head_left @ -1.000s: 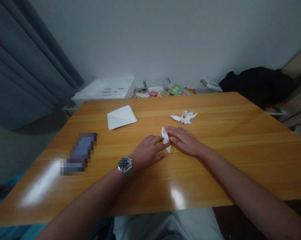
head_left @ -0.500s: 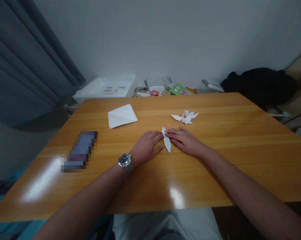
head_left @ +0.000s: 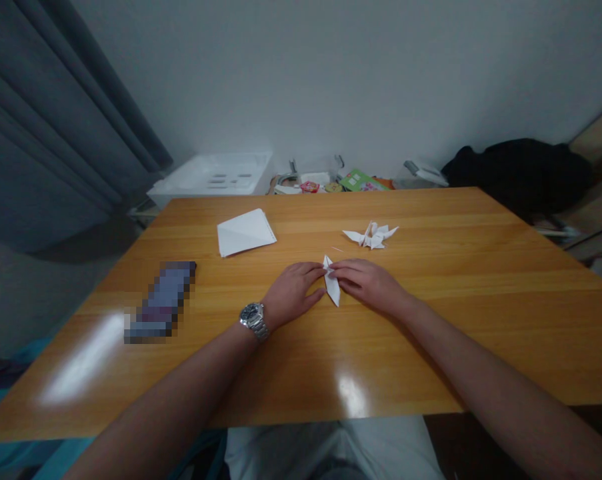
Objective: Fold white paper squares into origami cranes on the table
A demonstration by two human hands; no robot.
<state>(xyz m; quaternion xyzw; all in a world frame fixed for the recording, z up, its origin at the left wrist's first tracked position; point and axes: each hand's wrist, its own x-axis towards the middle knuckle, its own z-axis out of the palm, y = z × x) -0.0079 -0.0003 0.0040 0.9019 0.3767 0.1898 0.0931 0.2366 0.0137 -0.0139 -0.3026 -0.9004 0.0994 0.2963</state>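
Note:
A narrow strip of folded white paper (head_left: 333, 291), pointed at both ends, lies on the table between my hands. From the left, my left hand (head_left: 289, 295) holds its edge with the fingertips, the thumb lower down beside it. My right hand (head_left: 371, 283) presses its fingers together on the paper's upper right side, and the thumb tucks under them. The fingertips partly cover the paper's middle. Just beyond the right hand stands a finished white paper crane (head_left: 373, 236) with its wings spread.
On the wooden table (head_left: 431, 320), a stack of white paper (head_left: 245, 233) lies back left and a blurred phone (head_left: 163, 300) at the left. A thin white sliver is near the crane. Behind the table are a white plastic tray (head_left: 221, 173), assorted small items and a black cloth-like heap (head_left: 521, 170).
My right hand's fingers have drawn closer together, and its raised upper finger has come down. The left hand has shifted very slightly. The folded paper stays in nearly the same place.

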